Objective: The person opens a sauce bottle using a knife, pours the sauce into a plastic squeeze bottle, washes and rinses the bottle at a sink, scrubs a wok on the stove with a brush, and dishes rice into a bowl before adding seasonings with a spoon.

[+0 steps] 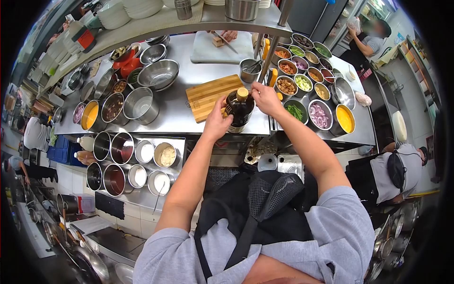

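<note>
A large dark bottle (240, 111) with a yellow cap stands upright at the front edge of the steel table, with a label low on its side. My left hand (218, 120) is wrapped round its left side. On the other side, my right hand (266, 98) is closed beside the bottle's shoulder, fingers pinched together. Whatever those fingers hold, if anything, is too small to make out. A striped wooden cutting board (203, 97) lies just behind the bottle and my left hand. Behind my right hand stands a steel pot (249, 71) with utensils in it.
Steel bowls (139, 106) crowd the table's left side. Several containers of chopped vegetables (320, 115) fill the right. Across the table, another person's hands (229, 35) hold a knife over a white board (198, 54). A shelf (236, 23) overhangs the back. Pots (122, 146) stand lower left.
</note>
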Motion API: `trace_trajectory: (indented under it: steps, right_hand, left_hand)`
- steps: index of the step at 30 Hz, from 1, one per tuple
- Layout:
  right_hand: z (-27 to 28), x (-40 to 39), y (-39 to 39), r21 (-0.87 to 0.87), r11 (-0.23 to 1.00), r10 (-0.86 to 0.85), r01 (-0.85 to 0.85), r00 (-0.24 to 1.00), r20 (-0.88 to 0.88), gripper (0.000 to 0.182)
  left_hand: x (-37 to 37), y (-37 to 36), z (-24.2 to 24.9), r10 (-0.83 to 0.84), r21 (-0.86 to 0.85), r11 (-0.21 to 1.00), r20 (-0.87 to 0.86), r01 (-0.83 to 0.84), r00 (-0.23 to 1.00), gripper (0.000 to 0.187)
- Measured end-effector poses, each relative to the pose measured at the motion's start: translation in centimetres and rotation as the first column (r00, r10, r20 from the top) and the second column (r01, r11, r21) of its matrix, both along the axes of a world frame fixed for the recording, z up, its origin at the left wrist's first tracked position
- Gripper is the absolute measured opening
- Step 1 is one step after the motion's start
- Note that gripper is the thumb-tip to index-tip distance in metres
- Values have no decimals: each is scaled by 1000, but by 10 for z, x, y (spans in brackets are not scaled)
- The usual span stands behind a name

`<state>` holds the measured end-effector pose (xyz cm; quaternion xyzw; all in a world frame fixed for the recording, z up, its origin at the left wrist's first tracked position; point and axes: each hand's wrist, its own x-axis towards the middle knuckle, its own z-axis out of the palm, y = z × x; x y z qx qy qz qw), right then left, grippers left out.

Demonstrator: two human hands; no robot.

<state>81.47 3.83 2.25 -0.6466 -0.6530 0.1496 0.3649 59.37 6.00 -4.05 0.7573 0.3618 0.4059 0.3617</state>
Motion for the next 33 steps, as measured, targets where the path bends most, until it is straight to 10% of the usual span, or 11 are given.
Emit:
trace_trajectory:
  steps: [2, 7, 13, 22, 28, 30, 33]
  right_hand:
    - [11, 5, 5, -120, 992, 51, -49, 999, 19, 18]
    - [42, 22, 46, -95, 923, 378, -374, 828, 414, 15]
    - [78, 1, 98, -344, 822, 558, -454, 521, 646, 15]
    - [90, -22, 117, -274, 921, 389, -278, 603, 696, 22]
    - [114, -30, 27, 104, 971, 175, -216, 933, 313, 16]
    - [118, -13, -10, -12, 992, 124, -126, 989, -82, 17]
    - [75, 29, -59, -52, 998, 15, -28, 972, -234, 22]
  left_hand:
    - [4, 1, -3, -95, -322, 941, 38, 102, 995, 83]
    - [20, 16, -2, -95, -205, 976, -69, 80, 993, 114]
    - [15, 45, 5, -138, -289, 951, -69, 113, 988, 108]
    - [39, 12, 6, -250, -259, 944, -166, 202, 954, 106]
    - [56, 24, -6, -206, -212, 961, -108, 179, 973, 108]
    - [55, 46, -8, -239, -165, 961, -102, 221, 966, 110]
    - [41, 63, 24, -283, -112, 959, -420, 260, 863, 89]
